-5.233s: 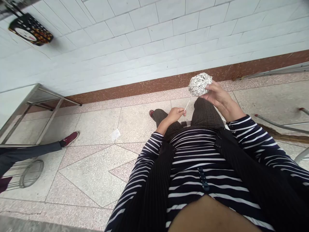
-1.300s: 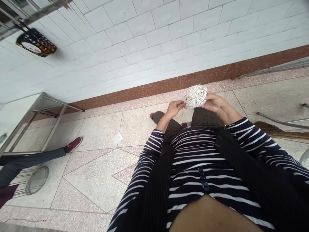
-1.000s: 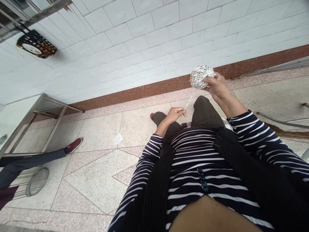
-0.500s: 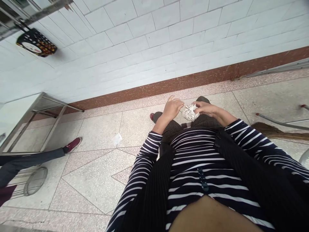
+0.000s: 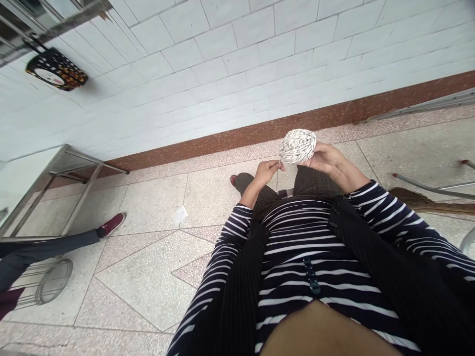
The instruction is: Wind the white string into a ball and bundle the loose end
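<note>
A ball of whitish cord (image 5: 298, 146) with dark flecks sits in my right hand (image 5: 326, 159), whose fingers wrap its right and lower side. At the ball's lower left, my left hand (image 5: 267, 172) is closed in a pinch on a strand of the cord. A thin length seems to hang below the pinch, though its end is hard to make out. Both hands are in front of my waist, above my dark trousers (image 5: 315, 182).
A metal-framed table (image 5: 65, 147) stands at the left, near another person's leg and red shoe (image 5: 113, 224) and a wire-legged stool (image 5: 55, 282). White paper (image 5: 180, 215) lies on the floor. A patterned bag (image 5: 57, 68) hangs upper left. A broom (image 5: 419, 201) lies at the right.
My right hand has raised and turned the cord ball, so its wider side shows. My left hand has moved slightly down and stays at the strand.
</note>
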`<state>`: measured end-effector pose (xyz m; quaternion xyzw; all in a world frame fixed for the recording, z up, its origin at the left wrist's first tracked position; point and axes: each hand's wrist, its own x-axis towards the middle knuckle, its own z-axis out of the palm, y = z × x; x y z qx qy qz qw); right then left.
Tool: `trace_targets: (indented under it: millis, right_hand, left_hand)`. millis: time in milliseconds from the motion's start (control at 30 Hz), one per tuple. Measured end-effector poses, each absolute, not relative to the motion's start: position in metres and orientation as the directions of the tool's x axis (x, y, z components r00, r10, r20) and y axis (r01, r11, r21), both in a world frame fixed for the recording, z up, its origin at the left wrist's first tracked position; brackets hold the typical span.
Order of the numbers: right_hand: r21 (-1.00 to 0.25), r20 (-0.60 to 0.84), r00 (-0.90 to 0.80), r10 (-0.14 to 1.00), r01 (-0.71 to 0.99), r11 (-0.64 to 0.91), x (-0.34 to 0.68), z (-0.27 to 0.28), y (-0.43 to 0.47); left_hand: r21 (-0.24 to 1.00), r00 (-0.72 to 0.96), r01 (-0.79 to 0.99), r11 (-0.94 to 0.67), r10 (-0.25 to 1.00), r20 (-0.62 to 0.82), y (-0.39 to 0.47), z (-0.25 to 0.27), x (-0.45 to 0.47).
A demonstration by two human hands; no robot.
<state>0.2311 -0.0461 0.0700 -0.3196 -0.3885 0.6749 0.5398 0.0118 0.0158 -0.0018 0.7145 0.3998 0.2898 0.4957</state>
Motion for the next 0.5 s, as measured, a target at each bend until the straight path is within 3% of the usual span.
trace_targets:
  millis: [167,267,333,400,500]
  right_hand:
    - [-0.949,0.065,-0.022,0.998,-0.309,0.055,0.235,0.088,-0.027]
    - [-0.994,0.113,0.201,0.973,0.03,0.109,0.24,0.082,-0.013]
    - [-0.944,0.172,0.302,0.938,0.321,0.07,0.241,0.068,-0.009]
    - [-0.855,0.172,0.294,0.94,0.518,-0.005,0.238,0.05,-0.011]
    - [-0.814,0.063,0.183,0.981,0.578,-0.056,0.232,0.029,-0.024]
  left_hand:
    - [0.893,0.601,0.399,-0.21,0.795,-0.081,-0.006,0.0,0.01]
    - [0.85,0.661,0.436,-0.295,0.746,-0.08,-0.013,0.014,0.012]
    - [0.805,0.674,0.45,-0.387,0.738,-0.022,-0.012,0.026,0.013]
    - [0.723,0.673,0.479,-0.498,0.737,0.063,-0.006,0.038,0.013]
    - [0.552,0.684,0.533,-0.641,0.71,0.164,0.005,0.05,0.011]
